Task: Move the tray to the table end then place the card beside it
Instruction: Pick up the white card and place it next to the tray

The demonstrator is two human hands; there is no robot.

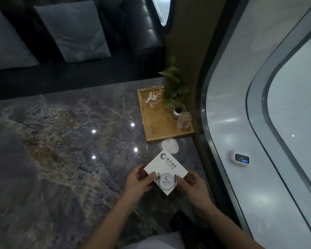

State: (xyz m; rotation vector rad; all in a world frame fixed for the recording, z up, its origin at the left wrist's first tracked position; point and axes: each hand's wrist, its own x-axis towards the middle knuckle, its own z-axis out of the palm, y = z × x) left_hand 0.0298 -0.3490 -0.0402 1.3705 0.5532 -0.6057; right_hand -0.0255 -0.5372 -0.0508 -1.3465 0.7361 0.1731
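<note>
A wooden tray [156, 130] sits at the far right end of the dark marble table [70, 141], next to the wall. It carries a glass ashtray [153, 99], a small potted plant [175, 90] and a clear holder [184, 120]. A white card [166, 165] with a logo and a round print is held above the table's near right part. My left hand [138, 178] grips its left edge. My right hand [192, 182] grips its right lower edge. The card is tilted like a diamond.
A white rounded pad [170, 146] lies on the table between the tray and the card. A dark sofa [79, 42] with grey cushions stands behind the table. A curved window frame [223, 159] with a small white device [239, 158] runs along the right.
</note>
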